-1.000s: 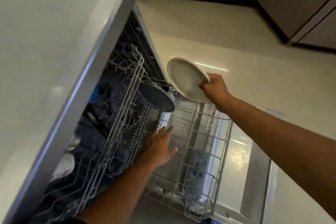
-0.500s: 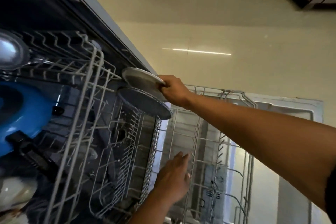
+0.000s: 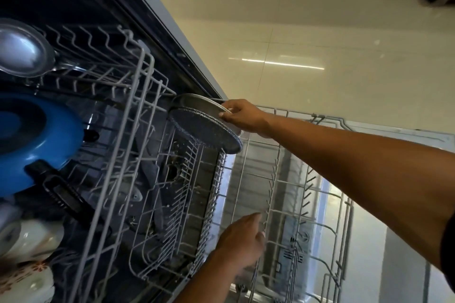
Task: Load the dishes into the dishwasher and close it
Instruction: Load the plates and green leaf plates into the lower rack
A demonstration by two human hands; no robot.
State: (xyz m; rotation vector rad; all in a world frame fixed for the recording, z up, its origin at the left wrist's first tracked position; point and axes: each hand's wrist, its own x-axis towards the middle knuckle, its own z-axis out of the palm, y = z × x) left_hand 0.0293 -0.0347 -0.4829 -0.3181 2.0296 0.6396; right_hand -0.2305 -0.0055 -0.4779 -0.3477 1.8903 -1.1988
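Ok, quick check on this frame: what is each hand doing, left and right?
Left hand: open, fingers straight, reaching at the white wire lower rack, holding nothing.
Right hand: gripping the round pale metal plate by its rim.

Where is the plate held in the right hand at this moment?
In the head view, the light plate sits just above centre, pinched at its rim by the right hand, right behind the dark speckled plate at the far end of the lower rack.
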